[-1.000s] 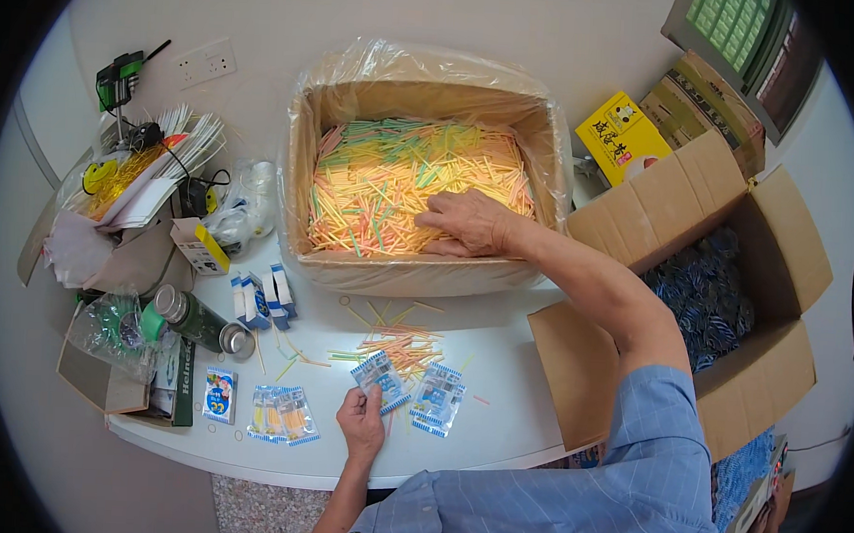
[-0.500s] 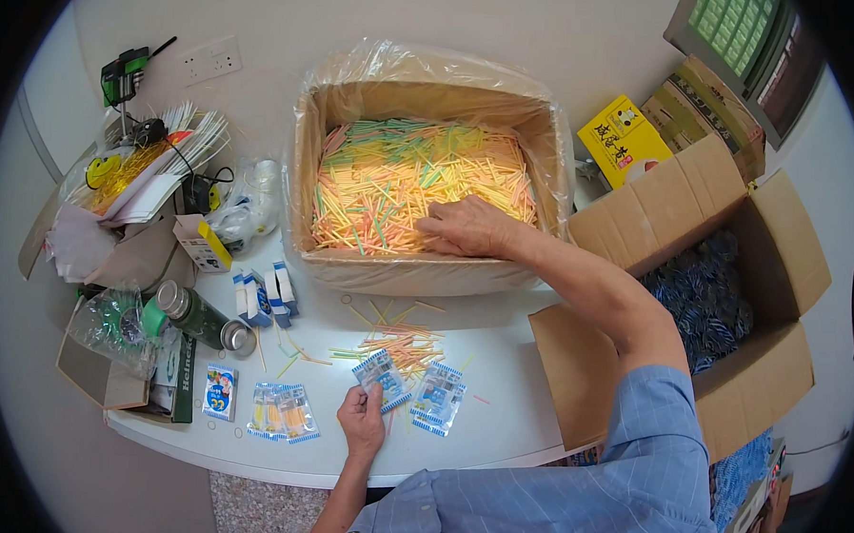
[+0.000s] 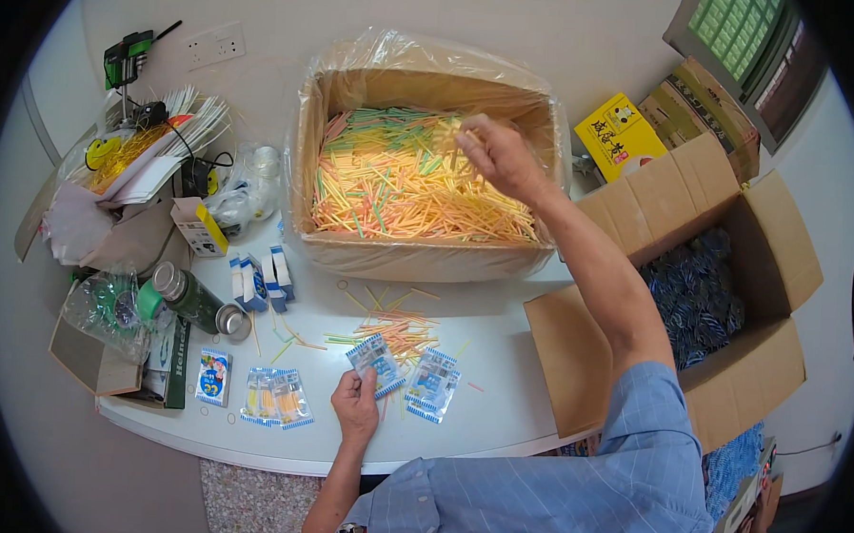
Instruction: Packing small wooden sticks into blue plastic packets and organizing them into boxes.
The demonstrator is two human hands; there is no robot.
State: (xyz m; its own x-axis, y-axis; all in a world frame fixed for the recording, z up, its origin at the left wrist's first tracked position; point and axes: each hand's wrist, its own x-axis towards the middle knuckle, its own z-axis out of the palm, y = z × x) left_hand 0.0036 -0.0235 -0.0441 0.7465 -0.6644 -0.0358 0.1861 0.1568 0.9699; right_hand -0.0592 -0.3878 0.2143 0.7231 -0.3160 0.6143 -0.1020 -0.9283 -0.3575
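Note:
My left hand [image 3: 356,403] is closed with the thumb on a small clear packet [image 3: 377,362] with blue-and-white striped ends. Over the large lined carton [image 3: 418,259], my right hand [image 3: 504,157] is raised above a heap of thin pastel sticks [image 3: 402,184]. Its fingers are bent together, with a blurred bunch of yellowish sticks [image 3: 445,142] at their tips. A loose pile of orange, yellow and green sticks [image 3: 405,334] lies on the table just beyond the packet. To its right rest overlapping clear packets [image 3: 432,386].
Stick-filled packets [image 3: 278,398] and a small blue-and-white box [image 3: 213,377] lie left on the white table [image 3: 497,403]. Several small boxes [image 3: 261,280] and a dark flask [image 3: 192,299] stand behind them. An open carton [image 3: 575,368] holding dark blue packets is at right.
My right hand has risen out of the stick heap and moved a little right and farther away, bringing up a blurred bunch. My left hand keeps hold of the packet. The view has shifted slightly.

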